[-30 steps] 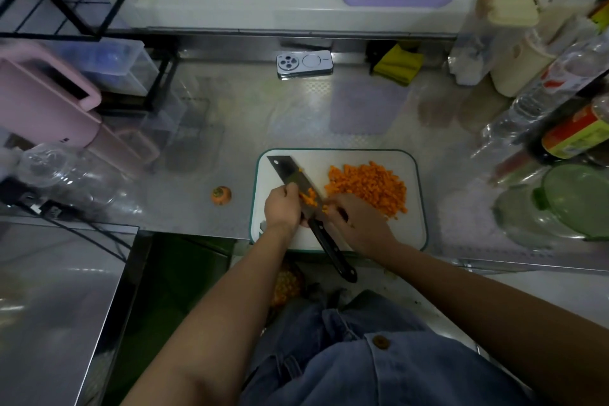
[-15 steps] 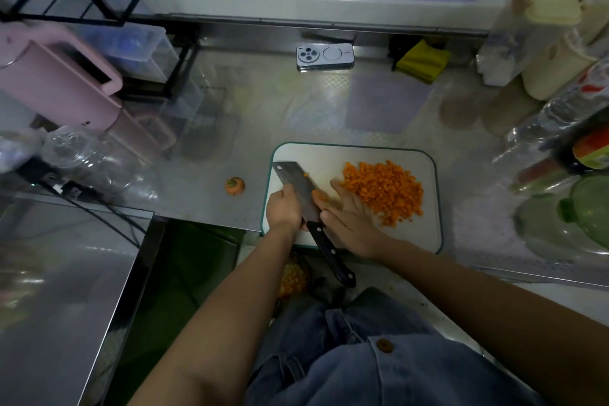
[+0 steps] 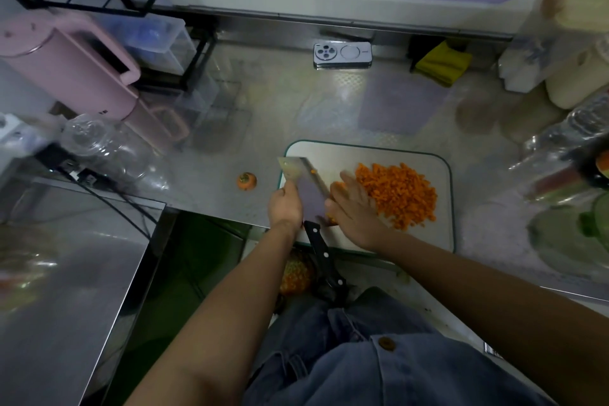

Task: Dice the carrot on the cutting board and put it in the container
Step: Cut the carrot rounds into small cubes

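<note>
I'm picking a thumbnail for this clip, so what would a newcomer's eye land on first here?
The bright orange heap of diced carrot on the right half of the board stands out against the dim steel counter. Next comes the knife at the board's left, its blade held by the left hand while the right hand reaches, fingers straight, between blade and heap. A lone carrot top sits on the counter left of the board.
</note>
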Tool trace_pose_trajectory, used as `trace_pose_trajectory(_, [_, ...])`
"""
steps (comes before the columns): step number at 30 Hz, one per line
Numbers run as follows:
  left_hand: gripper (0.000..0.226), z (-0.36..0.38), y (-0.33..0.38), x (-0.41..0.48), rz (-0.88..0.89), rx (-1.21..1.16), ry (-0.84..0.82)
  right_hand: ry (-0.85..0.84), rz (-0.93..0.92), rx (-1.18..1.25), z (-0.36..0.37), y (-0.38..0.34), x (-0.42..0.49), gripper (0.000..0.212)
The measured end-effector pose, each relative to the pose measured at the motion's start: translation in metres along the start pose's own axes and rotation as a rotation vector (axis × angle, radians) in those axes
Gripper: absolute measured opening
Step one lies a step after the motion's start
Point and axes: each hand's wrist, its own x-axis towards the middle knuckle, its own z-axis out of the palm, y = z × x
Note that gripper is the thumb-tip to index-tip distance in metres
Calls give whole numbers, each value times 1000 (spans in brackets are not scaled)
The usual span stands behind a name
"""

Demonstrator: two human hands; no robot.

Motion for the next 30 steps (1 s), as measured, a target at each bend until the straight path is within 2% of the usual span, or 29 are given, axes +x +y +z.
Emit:
trace_pose_trajectory(3, [42, 0, -3, 5, -42, -67, 18, 24, -122, 35, -3, 5, -6, 47])
trace_pose_trajectory(6, [42, 3, -7, 15, -116, -159, 57, -29, -243, 11, 1, 15, -13, 41])
trace_pose_trajectory(8, [44, 3, -3, 15, -114, -172, 69, -31, -220, 32, 2, 20, -15, 40])
trace_pose_trajectory(11, [38, 5, 1, 9, -96, -150, 69, 29, -106, 110, -2, 22, -17, 53])
trace_pose_trajectory(13, [43, 7, 4, 5, -90, -154, 63, 45, -55, 116, -5, 23, -20, 56])
trace_pose_trajectory(15, [49, 9, 7, 2, -70, -139, 58, 31, -78, 94, -6, 23, -22, 59])
trace_pose_trajectory(18, [44, 9, 10, -2, -33, -70, 15, 19, -74, 84, -5, 24, -23, 61])
trace_pose_trajectory(22, [52, 12, 10, -2, -22, 41, -93, 51, -15, 74, -11, 19, -20, 58])
trace_pose_trajectory(25, [48, 15, 10, -4, -23, 83, -180, 88, -47, 48, -18, 4, -13, 51])
trace_pose_trajectory(30, [41, 15, 8, -7, 58, 82, -231, 119, 35, -11, -17, 6, 1, 49])
